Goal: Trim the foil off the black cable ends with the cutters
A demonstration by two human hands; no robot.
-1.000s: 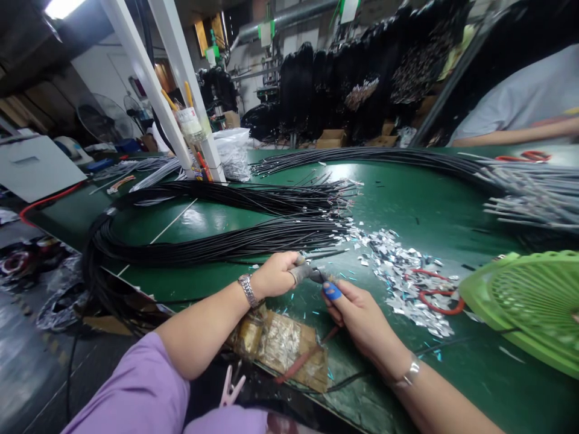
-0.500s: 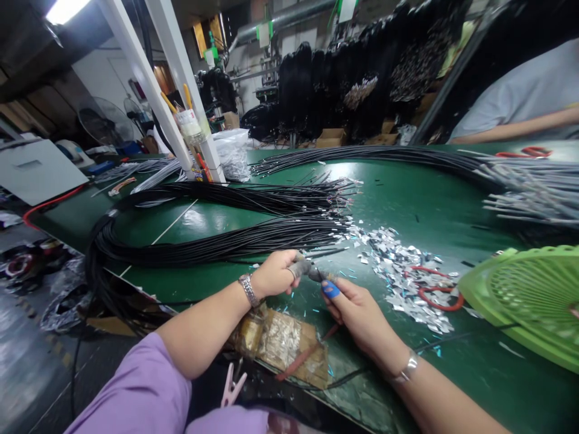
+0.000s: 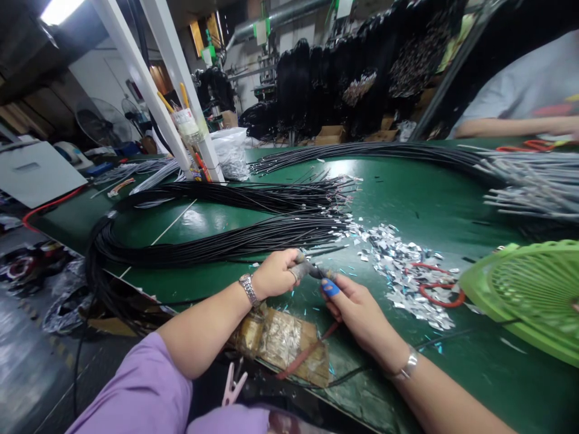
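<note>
Closest to the worker's body I see a pink peg [image 3: 234, 386], then a taped cardboard pad [image 3: 289, 343] at the near edge of the green table [image 3: 393, 199]. Both forearms reach forward and slant inward, so the hands nearly meet in front of the worker. The left hand [image 3: 277, 272] shows its back, fingers bent, the tips in dark covers; whether they grip anything I can't tell. The right hand [image 3: 355, 304] has its blue-wrapped thumb [image 3: 330, 289] pressed toward the forefinger, pinching a thin dark piece [image 3: 315, 273] that sits between the two hands. Just beyond, foil scraps [image 3: 398, 259] spread rightward and black cable bundles [image 3: 235, 241] curve leftward. Farther off, a co-worker's bare forearm [image 3: 506, 127] stretches along the far side
</note>
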